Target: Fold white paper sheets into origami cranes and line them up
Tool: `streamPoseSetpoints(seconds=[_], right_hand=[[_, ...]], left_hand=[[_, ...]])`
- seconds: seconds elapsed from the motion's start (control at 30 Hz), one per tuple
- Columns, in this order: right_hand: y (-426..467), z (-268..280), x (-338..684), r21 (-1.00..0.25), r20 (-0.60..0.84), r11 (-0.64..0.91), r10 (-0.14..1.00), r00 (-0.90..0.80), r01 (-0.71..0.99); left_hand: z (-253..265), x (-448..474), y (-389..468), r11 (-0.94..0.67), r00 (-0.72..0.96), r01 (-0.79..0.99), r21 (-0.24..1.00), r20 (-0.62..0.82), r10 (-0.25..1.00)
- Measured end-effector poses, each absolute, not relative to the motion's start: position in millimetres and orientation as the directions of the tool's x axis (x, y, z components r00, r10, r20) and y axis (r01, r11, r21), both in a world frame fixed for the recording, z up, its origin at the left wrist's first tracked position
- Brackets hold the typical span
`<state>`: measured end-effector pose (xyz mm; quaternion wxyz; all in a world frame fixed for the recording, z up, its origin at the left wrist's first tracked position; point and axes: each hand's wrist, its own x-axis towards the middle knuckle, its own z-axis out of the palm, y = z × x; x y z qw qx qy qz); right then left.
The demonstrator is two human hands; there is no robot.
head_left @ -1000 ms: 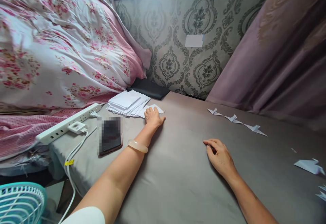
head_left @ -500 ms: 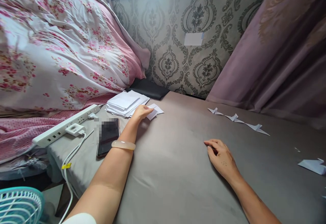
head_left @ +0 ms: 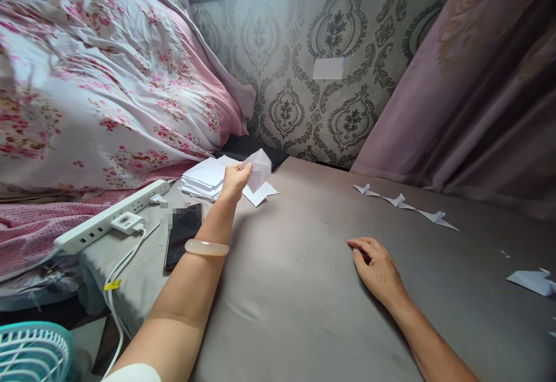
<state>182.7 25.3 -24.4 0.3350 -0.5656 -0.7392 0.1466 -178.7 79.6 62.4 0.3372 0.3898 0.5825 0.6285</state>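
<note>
My left hand (head_left: pixel 237 178), with a pale bangle (head_left: pixel 207 247) on its wrist, pinches a thin square sheet of paper (head_left: pixel 262 168) between thumb and fingers. The sheet is lifted and slightly bent. Beneath it, loose white paper sheets (head_left: pixel 260 195) lie on the grey cloth, beside a stack of white paper (head_left: pixel 202 175) partly hidden by the hand. My right hand (head_left: pixel 379 269) rests on the cloth with fingers loosely curved and thumb a little apart, and I see nothing in it. Several folded white paper pieces (head_left: pixel 398 201) lie in a row beyond it.
A phone (head_left: pixel 185 234) lies left of my left forearm, near a white power strip (head_left: pixel 108 220) with a charger (head_left: pixel 129 222) and cables. Another folded paper (head_left: pixel 530 281) is at the right edge. A turquoise fan (head_left: pixel 35 350) stands at lower left. Floral bedding (head_left: pixel 108 92) rises behind.
My left hand has raised one sheet of paper up off the loose sheets by the stack, and the sheet now tilts upright. My right hand has stayed in place.
</note>
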Motion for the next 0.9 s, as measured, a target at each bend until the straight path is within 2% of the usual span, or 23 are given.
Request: streamPoseSetpoints(seconds=[0.07, 0.13, 0.17, 0.27, 0.33, 0.37, 0.43, 0.53, 0.67, 0.77, 0.9], right_hand=[[23, -20, 179, -0.678, 0.308, 0.285, 0.947, -0.091, 0.678], [19, -13, 175, -0.796, 0.251, 0.21, 0.968, -0.007, 0.568], [17, -8, 173, -0.861, 0.207, 0.169, 0.978, 0.027, 0.479], [11, 4, 170, -0.989, 0.039, 0.026, 0.996, 0.081, 0.148], [9, 9, 170, -0.998, -0.06, -0.058, 0.995, 0.076, -0.038], [9, 9, 171, -0.992, -0.1, -0.094, 0.992, 0.075, -0.078], [9, 8, 172, -0.993, -0.118, -0.115, 0.989, 0.09, -0.041], [9, 1, 172, -0.994, -0.011, -0.021, 0.996, 0.092, 0.11], [10, -5, 173, -0.97, 0.064, 0.053, 0.997, 0.039, 0.238], [7, -4, 176, -0.931, 0.049, 0.041, 0.999, 0.014, 0.363], [-3, 2, 182, -0.849, -0.058, -0.051, 0.998, 0.002, 0.525]], left_hand=[[72, -156, 79, -0.106, -0.391, -0.053, 0.993, 0.077, 0.917], [73, -124, 76, -0.001, -0.136, -0.264, 0.964, -0.036, 0.99], [70, -106, 74, 0.063, -0.023, -0.313, 0.948, -0.074, 0.997], [51, -57, 65, 0.23, 0.231, -0.326, 0.917, -0.159, 0.96], [36, -36, 59, 0.292, 0.315, -0.292, 0.911, -0.197, 0.928], [28, -29, 57, 0.317, 0.344, -0.274, 0.908, -0.216, 0.914], [17, -23, 54, 0.354, 0.394, -0.245, 0.903, -0.241, 0.887], [8, -24, 54, 0.381, 0.41, -0.213, 0.9, -0.272, 0.871], [8, -30, 56, 0.39, 0.279, -0.163, 0.906, -0.337, 0.899], [10, -34, 60, 0.352, 0.203, -0.118, 0.929, -0.325, 0.924], [6, -43, 65, 0.308, 0.191, -0.043, 0.95, -0.295, 0.936]])
